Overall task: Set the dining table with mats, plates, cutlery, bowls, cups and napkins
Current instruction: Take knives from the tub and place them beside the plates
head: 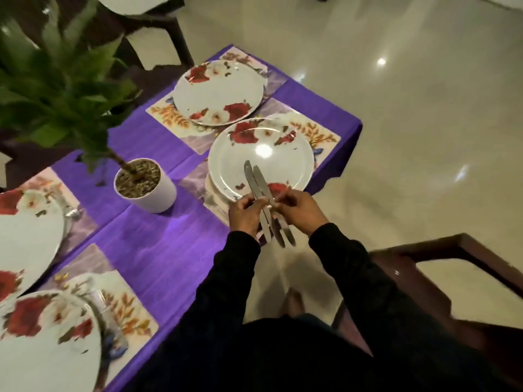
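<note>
My left hand (pixel 245 213) and my right hand (pixel 300 208) together hold a bundle of table knives (pixel 261 188) just over the near rim of a white plate with red roses (pixel 261 161). The blades point away across that plate. The plate rests on a floral mat (pixel 319 131) near the table's right edge. A second rose plate (pixel 218 91) sits on its own mat (pixel 164 116) farther back. Two more rose plates lie at the left (pixel 25 239) and near left (pixel 45 343), each on a mat.
A purple cloth (pixel 158 250) covers the table. A potted green plant in a white pot (pixel 145 183) stands mid-table. A dark wooden chair (pixel 441 281) is at my right, another chair (pixel 158 21) at the far end. Glossy tiled floor (pixel 410 108) lies to the right.
</note>
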